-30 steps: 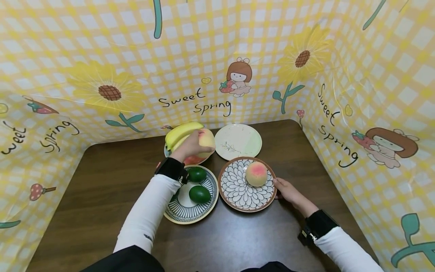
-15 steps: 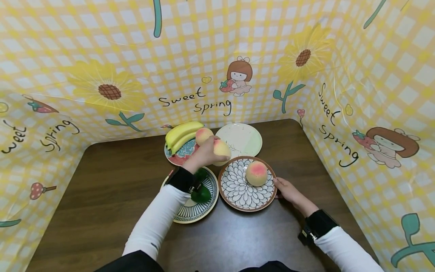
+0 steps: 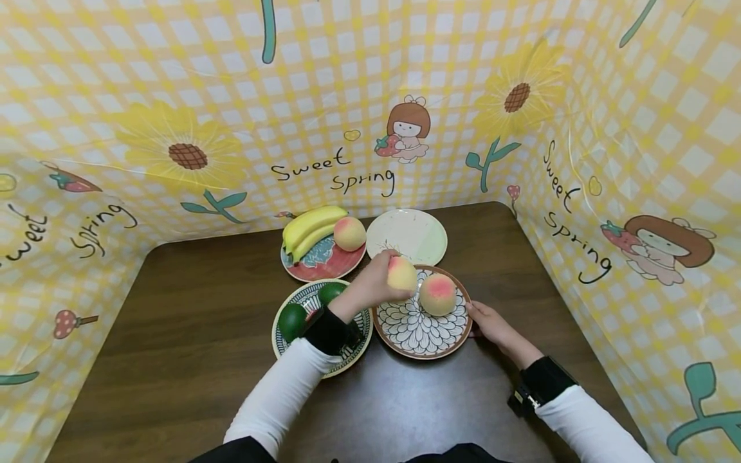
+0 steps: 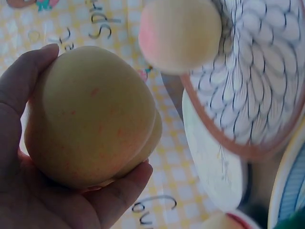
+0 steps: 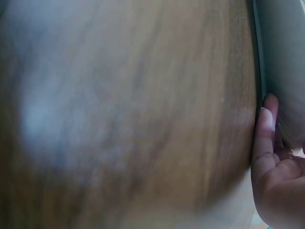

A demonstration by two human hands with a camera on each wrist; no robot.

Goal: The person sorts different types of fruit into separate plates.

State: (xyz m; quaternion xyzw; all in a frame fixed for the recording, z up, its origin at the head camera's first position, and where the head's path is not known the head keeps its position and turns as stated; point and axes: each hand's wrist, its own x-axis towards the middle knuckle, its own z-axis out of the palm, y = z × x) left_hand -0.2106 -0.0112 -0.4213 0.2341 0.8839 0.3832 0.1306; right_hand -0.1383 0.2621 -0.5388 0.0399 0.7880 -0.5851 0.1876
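Note:
My left hand (image 3: 373,283) grips a peach (image 3: 402,278) above the left part of the brown-rimmed plate (image 3: 417,344). In the left wrist view, thumb and fingers curve round this peach (image 4: 90,119). A second peach (image 3: 437,295) rests on that plate, just right of the held one. At the plate's right edge my right hand (image 3: 492,325) holds the rim, thumb on top and other fingers partly hidden below. The right wrist view shows the right hand's fingers (image 5: 267,138) against the plate's underside (image 5: 286,62).
Left of it, a patterned plate (image 3: 276,334) bears green oval fruits (image 3: 292,321), partly covered by my left arm. Behind stand a red-and-blue plate (image 3: 332,265) with bananas (image 3: 312,231) and a peach (image 3: 350,233), and a pale green plate (image 3: 425,238). Patterned cloth surrounds the wooden table (image 3: 191,321).
My left hand has lifted a peach from the red-and-blue plate and carried it right and nearer, over the brown-rimmed plate. The right hand stays at the rim.

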